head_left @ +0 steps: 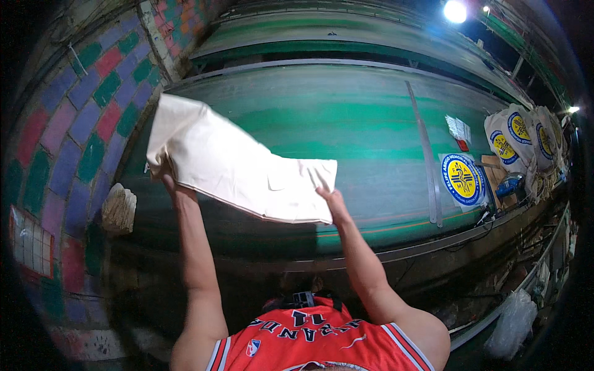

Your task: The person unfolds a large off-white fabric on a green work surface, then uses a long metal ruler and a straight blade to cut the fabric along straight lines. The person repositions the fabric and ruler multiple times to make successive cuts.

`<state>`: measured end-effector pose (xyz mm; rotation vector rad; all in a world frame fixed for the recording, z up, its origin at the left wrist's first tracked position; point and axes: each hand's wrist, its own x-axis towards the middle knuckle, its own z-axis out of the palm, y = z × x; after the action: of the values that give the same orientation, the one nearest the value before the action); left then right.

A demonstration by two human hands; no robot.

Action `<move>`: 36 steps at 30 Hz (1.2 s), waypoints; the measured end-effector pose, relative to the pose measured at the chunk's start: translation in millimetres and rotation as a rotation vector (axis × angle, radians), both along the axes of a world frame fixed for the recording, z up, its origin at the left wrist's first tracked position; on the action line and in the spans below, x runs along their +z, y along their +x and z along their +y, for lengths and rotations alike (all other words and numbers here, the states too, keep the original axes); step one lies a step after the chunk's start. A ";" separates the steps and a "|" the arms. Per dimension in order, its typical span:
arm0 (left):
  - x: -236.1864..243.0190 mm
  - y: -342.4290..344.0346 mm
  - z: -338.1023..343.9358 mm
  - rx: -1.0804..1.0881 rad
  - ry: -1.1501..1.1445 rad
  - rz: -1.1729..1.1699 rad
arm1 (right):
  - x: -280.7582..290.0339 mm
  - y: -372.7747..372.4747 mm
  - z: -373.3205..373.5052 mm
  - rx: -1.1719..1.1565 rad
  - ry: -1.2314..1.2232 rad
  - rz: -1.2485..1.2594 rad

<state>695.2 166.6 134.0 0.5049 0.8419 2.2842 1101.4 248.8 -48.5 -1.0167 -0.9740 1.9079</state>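
A piece of cream cloth [235,167] is stretched between my two hands above the green table [371,123]. My left hand [169,179] grips its lower left part, with the fingers partly hidden under the fabric. At the opposite end, my right hand [333,201] pinches the right edge, thumb on top. The cloth's left end rises in a fold toward the far side, and its lower edge hangs level near the table's front. Whether it is a single sheet or a sewn bag, I cannot tell.
A long metal ruler [423,142] lies across the table. Right of it are a sheet with a round blue and yellow emblem [463,180] and a heap of cream cloth [523,137] printed alike. Folded cloth [119,210] sits by the painted block wall [86,136].
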 end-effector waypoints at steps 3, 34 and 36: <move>-133.2 -47.1 -15.2 0.074 -0.258 -0.094 | 8.1 43.2 24.8 -0.146 0.302 -0.115; -125.3 -59.6 91.9 -0.454 -0.491 0.802 | 16.3 33.5 130.4 0.026 0.321 -0.555; -168.7 -37.6 83.0 -0.563 -0.579 0.936 | -7.9 33.7 111.5 0.027 0.501 -0.999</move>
<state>657.6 249.6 -34.7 1.3529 1.4848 1.1428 1135.0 360.3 -56.4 -1.6457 -1.8861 0.9884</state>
